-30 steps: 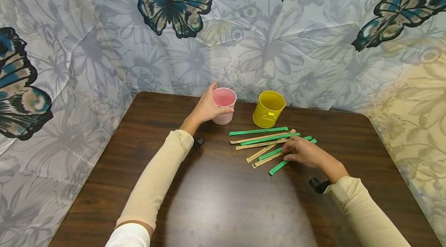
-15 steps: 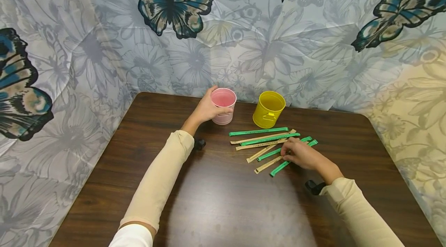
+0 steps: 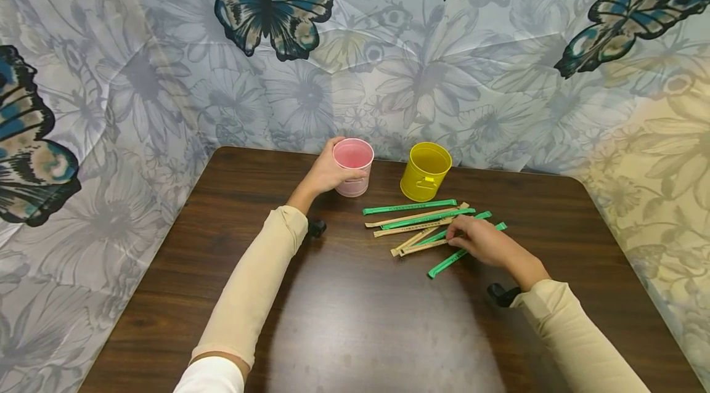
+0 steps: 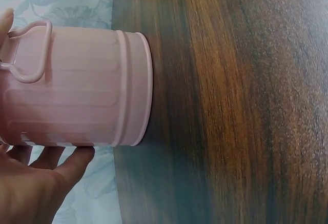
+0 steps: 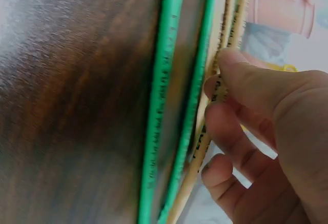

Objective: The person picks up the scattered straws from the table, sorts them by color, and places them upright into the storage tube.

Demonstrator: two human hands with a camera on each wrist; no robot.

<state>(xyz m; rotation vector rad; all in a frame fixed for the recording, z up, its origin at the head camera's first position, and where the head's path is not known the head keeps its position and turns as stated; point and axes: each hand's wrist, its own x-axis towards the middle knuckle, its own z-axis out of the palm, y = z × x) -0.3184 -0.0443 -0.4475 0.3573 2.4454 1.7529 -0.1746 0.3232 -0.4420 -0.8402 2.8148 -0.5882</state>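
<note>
Sticks [image 3: 409, 207], green and tan, lay in a partly crossed heap on the table [image 3: 388, 331], just in front of the yellow pail [image 3: 421, 185]. In front of that pail and a little to its right, the right hand [image 3: 481, 242] had thumb and fingertips pinched on a tan stick [image 3: 424, 247]. Left of the yellow pail, apart from it, the pink pail [image 3: 353, 188] stood upright, the left hand [image 3: 326, 173] curled round its side. Behind the yellow pail was a butterfly-printed backdrop [image 3: 421, 85].

Both sleeves [image 3: 254, 291] are cream (bunched at the cuffs [image 3: 291, 222]).
</note>
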